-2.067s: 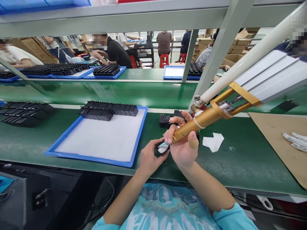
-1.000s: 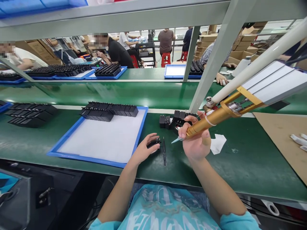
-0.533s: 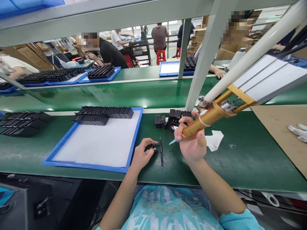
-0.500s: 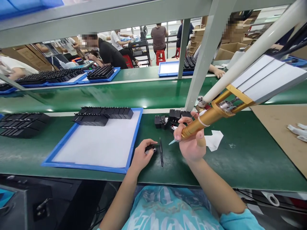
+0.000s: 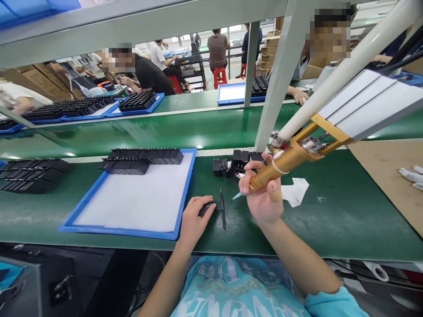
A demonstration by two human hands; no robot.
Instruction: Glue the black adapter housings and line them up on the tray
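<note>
My right hand (image 5: pixel 262 198) is closed round the gold barrel of a dispensing gun (image 5: pixel 280 165), its pale tip pointing left above the green bench. My left hand (image 5: pixel 193 218) lies over a small black part (image 5: pixel 205 208) on the bench, fingers curled on it. Black tweezers (image 5: pixel 223 210) lie between my two hands. A cluster of small black adapters (image 5: pixel 236 160) stands just behind the right hand. The blue tray (image 5: pixel 99 220) with a white liner holds two rows of black adapters (image 5: pixel 142 158) at its far edge.
White paper scraps (image 5: pixel 294 191) lie right of my right hand. Brown cardboard (image 5: pixel 390 176) with white pieces covers the bench's right end. A grey post (image 5: pixel 274 88) rises behind. More black parts (image 5: pixel 29 174) sit at far left. Other people work across the conveyor.
My left hand took the black part away from the gun's tip, set it on the bench by the tweezers and now covers it. My right hand lifted the gun slightly and holds still.
</note>
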